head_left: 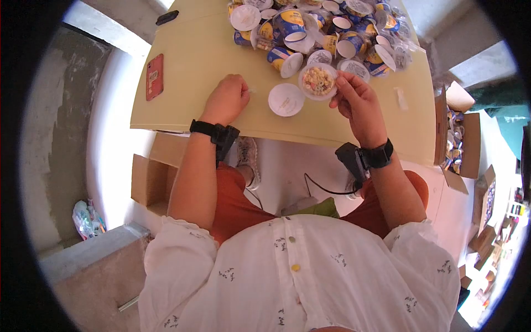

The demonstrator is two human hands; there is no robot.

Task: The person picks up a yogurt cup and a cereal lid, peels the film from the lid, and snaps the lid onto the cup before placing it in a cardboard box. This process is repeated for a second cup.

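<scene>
The right fingers [348, 87] are pinching the rim of a round cereal cup [318, 82] just to their left, its face pointing up toward the camera, its round outline showing no long axis; keeping it level is calling for a steady pinch. The left fingers [240, 87] are curling shut, their inside hidden, near a white disc [286, 100] on the desk [193, 66].

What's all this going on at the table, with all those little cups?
A person is seated at a pale yellow table. Their right hand holds a small round container of cereal mix by its rim, and their left hand is closed in a loose fist with nothing visible in it. Between the hands lies a round white lid. Blue and yellow cups are heaped beyond, a red phone lies to the left, and an open cardboard box on the right holds similar cups.
</scene>
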